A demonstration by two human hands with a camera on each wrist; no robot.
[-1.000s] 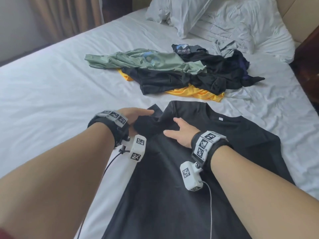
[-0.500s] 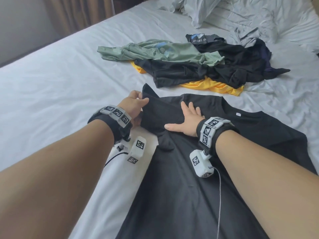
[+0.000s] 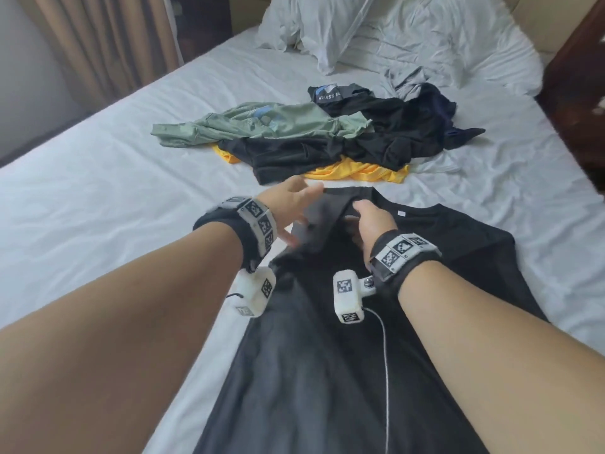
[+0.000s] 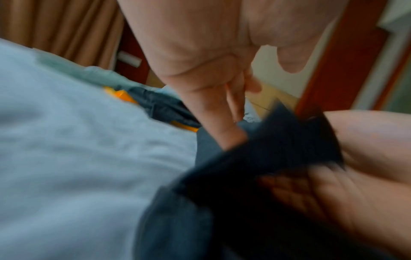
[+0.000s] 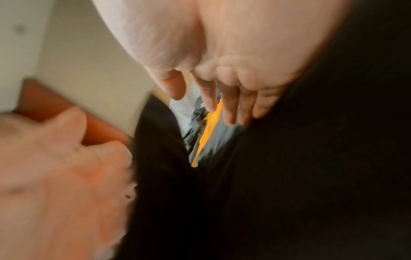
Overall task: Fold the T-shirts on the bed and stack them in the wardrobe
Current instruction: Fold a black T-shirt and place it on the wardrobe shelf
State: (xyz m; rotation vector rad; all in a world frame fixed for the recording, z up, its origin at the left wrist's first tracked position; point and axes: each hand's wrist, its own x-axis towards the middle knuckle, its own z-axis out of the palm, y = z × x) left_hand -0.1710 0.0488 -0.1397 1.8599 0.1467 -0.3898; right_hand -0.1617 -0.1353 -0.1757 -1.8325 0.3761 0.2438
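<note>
A black T-shirt [image 3: 327, 355] lies flat on the white bed [image 3: 98, 191], collar toward the pillows. Its left shoulder flap [image 3: 319, 221] stands raised and blurred between my hands. My left hand [image 3: 291, 208] is spread, its straight fingers [image 4: 213, 112] pushing against that flap. My right hand [image 3: 370, 224] rests on the shirt near the collar, fingers [image 5: 231, 105] straight and pointing down onto the cloth [image 5: 311, 176]. Neither hand grips the fabric.
A heap of unfolded clothes lies beyond the shirt: a green T-shirt [image 3: 262, 126], black garments [image 3: 360, 139] and a yellow one [image 3: 360, 173]. Pillows [image 3: 337, 24] sit at the head. Dark wooden furniture [image 3: 579, 77] borders the right side, curtains [image 3: 108, 44] the far left.
My left hand let go of the bunched sleeve and spread open, sweeping the shoulder flap up and toward the shirt's middle. My right hand stayed on the shirt, shifting slightly toward the collar.
</note>
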